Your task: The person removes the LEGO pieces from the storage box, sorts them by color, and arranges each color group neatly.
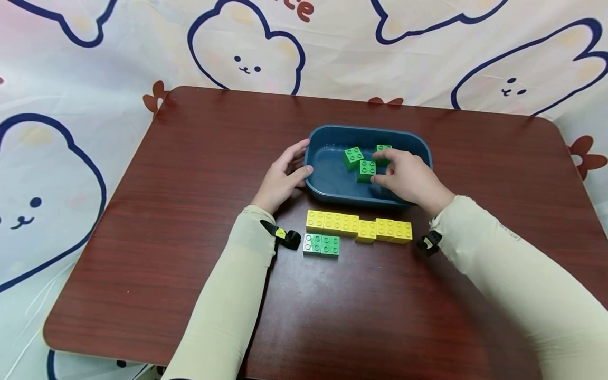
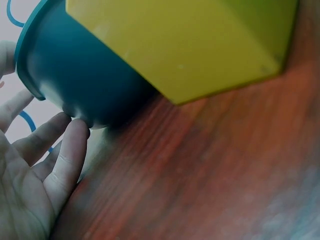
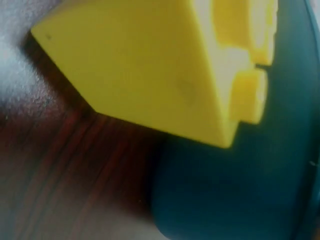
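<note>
Head view: left hand (image 1: 280,180) touching bin (image 1: 351,198), fingers spread; right hand (image 1: 409,176) at green bricks (image 1: 367,168) inside, can't tell if fingers pinch.

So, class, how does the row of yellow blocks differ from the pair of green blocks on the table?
The yellow row is longer than the green pair, which has only two blocks. The yellow row steps out of line partway; the green pair lies straight. The yellow row lies nearer the blue tray than the green pair. Both rest studs-up on the table.
</note>
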Available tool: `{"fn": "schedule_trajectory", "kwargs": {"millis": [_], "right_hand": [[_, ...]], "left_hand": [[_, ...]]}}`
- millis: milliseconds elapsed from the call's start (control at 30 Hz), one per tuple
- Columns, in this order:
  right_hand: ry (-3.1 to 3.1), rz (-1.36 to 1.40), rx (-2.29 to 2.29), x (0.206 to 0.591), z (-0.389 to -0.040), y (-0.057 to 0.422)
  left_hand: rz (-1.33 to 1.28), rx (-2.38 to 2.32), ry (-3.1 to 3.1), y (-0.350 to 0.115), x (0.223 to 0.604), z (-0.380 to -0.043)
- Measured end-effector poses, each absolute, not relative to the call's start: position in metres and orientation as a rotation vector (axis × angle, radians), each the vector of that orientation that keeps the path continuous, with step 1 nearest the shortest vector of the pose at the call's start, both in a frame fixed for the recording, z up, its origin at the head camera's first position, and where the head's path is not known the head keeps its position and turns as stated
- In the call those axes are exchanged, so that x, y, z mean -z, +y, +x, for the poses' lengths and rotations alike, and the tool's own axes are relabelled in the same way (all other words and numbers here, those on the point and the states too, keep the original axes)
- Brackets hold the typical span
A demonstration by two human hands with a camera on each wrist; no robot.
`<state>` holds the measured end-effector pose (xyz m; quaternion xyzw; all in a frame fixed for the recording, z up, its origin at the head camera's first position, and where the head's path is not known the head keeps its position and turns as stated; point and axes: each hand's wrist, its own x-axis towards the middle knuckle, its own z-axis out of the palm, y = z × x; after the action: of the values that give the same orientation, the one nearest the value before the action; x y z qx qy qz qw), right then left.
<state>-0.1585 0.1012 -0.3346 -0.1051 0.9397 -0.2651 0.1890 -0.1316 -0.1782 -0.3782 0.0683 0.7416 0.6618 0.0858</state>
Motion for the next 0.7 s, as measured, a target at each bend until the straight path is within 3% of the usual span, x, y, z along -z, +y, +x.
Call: {"fn": "schedule_trajectory", "kwargs": {"millis": [700], "right_hand": [[2.698, -0.329, 0.800, 0.326, -0.149, 0.105]], "left_hand": [[0.205, -1.980, 2.211, -0.177, 0.381, -0.133]]}}
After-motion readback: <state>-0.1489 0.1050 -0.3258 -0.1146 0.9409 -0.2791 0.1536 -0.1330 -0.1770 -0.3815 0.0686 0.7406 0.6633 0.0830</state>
